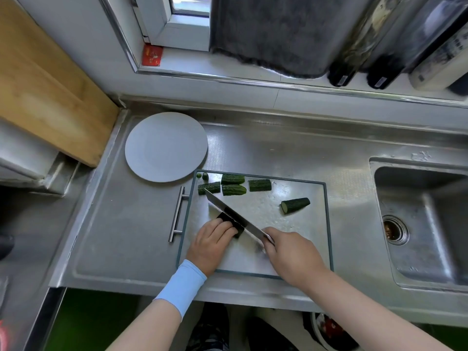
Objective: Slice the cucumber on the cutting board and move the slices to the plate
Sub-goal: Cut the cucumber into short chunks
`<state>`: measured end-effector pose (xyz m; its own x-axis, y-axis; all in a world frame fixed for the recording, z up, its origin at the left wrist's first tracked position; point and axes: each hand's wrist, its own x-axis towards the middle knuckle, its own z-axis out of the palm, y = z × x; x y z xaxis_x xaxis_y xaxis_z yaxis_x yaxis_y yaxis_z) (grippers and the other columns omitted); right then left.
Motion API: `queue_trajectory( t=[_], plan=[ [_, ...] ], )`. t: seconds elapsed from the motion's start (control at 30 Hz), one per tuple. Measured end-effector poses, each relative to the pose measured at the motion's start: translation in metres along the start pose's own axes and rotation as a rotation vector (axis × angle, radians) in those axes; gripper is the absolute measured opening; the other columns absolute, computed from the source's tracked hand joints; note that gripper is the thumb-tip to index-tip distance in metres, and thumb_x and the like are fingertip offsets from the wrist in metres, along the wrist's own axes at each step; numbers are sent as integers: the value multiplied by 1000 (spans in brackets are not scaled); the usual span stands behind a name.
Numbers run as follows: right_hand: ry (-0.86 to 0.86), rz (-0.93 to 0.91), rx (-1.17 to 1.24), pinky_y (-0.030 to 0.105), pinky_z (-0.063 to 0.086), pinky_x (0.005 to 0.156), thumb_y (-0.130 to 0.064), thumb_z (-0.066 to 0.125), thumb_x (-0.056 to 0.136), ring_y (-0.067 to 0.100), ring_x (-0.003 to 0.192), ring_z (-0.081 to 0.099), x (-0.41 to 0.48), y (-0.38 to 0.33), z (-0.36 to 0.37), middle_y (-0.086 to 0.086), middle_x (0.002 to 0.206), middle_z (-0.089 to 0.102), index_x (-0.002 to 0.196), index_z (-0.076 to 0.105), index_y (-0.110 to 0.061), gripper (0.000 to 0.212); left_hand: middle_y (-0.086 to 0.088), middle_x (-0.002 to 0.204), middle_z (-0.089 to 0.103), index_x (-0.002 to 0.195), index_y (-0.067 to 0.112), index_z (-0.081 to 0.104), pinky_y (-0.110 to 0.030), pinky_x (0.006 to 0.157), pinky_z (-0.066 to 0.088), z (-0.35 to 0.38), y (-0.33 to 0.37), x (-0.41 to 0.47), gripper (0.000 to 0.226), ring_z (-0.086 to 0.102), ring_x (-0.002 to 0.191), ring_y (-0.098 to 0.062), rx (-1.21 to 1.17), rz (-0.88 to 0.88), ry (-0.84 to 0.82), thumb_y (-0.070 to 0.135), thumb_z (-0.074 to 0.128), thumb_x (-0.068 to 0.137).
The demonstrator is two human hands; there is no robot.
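Head view: holds down a cucumber chunk (pixel 224 216) on the steel cutting board (pixel 298 239) with the left hand (pixel 211 245), fingers (pixel 222 228) curled over it. Grips the knife (pixel 228 211) in the right hand (pixel 291 254), blade across the chunk. Keeps cut pieces (pixel 233 184) along the board's far edge, near the white plate (pixel 166 146) on the bench (pixel 121 236).

The plate (pixel 166 146) lies bare just beside the cutting board's (pixel 291 239) far left corner. Cucumber pieces (pixel 233 183) line the board's far edge near it, and the knife (pixel 228 214) slants across the board's left half. A lone piece (pixel 295 205) sits on the open right half. A metal bar handle (pixel 178 214) lies on the surface (pixel 121 236) along the board's left side.
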<state>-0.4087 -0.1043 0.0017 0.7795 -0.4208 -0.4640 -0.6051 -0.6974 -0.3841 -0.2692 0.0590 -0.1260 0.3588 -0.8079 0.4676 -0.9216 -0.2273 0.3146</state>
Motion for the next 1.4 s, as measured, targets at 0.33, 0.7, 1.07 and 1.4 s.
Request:
queue_trajectory(
  t=[0.33,0.7,1.07,1.4],
  plan=[
    [69,-66,-73,35,44,61,-36,33,104,21,74,57,-14,-25,-2,-2,83,66,118,52,-34,24,-7,111,66,107,10,67,-37,92,48,1,-1,1,37,56,106,-28,-40,1,28,-1,80,73],
    [42,-35,-90,35,34,52,-33,34,103,22,65,52,-14,-33,-13,-2,72,57,103,53,-29,19,-8,110,67,103,9,70,-39,91,48,1,-3,0,32,58,105,-29,-40,-8,8,0,80,74],
    [12,-29,-136,34,29,48,-33,32,104,18,59,46,-18,-34,-25,-3,68,53,97,49,-30,19,-8,110,67,104,9,71,-39,91,49,1,-4,-1,34,60,104,-29,-58,-19,1,2,82,73],
    [-9,-11,-150,33,33,49,-34,33,104,19,59,48,-16,-37,-25,-3,69,53,90,43,-31,18,-8,108,68,101,9,72,-37,93,48,3,-5,-1,29,59,105,-28,-53,-10,17,2,81,74]
  ],
)
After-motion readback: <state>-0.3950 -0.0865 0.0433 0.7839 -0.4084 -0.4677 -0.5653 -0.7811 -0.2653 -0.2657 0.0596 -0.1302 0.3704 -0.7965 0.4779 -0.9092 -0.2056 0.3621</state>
